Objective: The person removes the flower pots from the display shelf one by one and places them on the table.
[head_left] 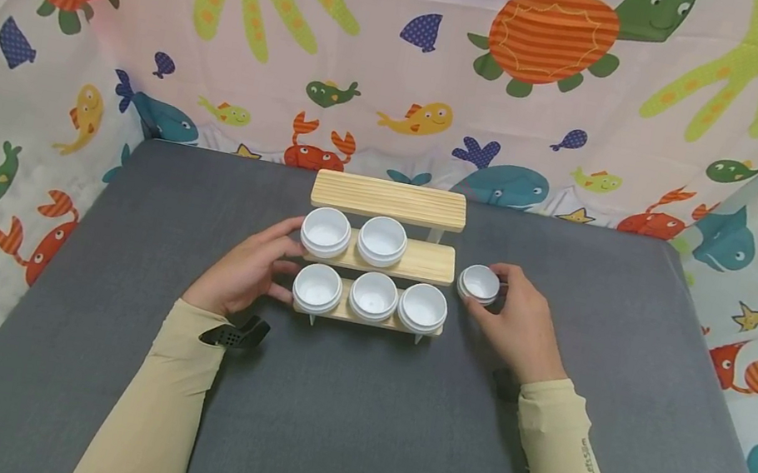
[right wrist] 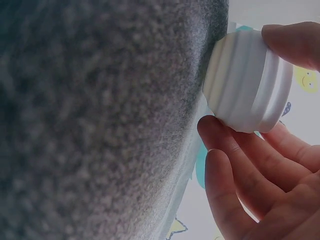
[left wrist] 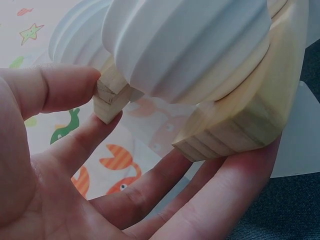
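A three-tier wooden stand with pale boards stands on the grey table. Two white ribbed pots sit on its middle board, and three more line the lowest one. At the stand's left end, my left hand grips it. The left wrist view has thumb and a finger pinching one board end, with other fingers against the underside of a nearer board. Right of the stand, my right hand holds another white pot between thumb and fingers, low at the tabletop.
The stand's top board carries no pot. A grey cloth-covered table spreads around the stand. Behind and at the sides hangs a white curtain printed with sea animals.
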A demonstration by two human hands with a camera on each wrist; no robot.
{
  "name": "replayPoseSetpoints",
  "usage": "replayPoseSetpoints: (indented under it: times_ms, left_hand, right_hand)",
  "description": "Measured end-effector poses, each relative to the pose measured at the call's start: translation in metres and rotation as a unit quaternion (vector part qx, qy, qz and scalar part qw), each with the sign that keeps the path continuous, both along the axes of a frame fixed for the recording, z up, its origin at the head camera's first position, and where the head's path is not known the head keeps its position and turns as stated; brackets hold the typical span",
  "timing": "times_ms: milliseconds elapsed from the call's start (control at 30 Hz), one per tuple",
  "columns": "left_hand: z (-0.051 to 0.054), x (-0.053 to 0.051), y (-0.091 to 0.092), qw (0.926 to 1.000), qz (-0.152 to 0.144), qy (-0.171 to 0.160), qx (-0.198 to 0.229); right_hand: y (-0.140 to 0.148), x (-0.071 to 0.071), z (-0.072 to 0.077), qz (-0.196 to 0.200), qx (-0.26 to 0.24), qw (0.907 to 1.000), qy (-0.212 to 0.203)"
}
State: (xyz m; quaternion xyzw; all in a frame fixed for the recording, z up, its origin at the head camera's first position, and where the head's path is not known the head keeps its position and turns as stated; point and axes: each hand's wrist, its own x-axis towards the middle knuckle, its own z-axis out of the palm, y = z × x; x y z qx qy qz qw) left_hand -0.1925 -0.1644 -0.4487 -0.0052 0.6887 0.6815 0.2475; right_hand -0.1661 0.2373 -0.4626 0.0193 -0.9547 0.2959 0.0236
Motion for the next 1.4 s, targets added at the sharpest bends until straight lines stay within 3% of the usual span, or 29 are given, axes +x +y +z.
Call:
replayPoseSetpoints:
  times_ms: [733, 1067, 1200, 1400]
  left_hand:
    - [0.001, 0.0, -0.001, 1.0, -0.004, 0.001, 0.003]
    - [-0.001, 0.0, -0.002, 0.9999, -0.002, -0.004, 0.012]
    - [-0.002, 0.0, -0.003, 0.9999, -0.001, -0.003, 0.012]
    - [-0.002, 0.0, -0.001, 0.9999, -0.003, 0.0, 0.012]
  right_hand:
    - [0.002, 0.0, 0.0, -0.001, 0.006, 1.0, -0.001]
    - [0.002, -0.003, 0.005, 0.009, 0.011, 0.9997, -0.021]
    - [0.002, -0.001, 0.013, 0.003, 0.006, 1.0, 0.001]
    - [-0.01, 0.011, 0.033, 0.004, -0.019, 0.9974, 0.069]
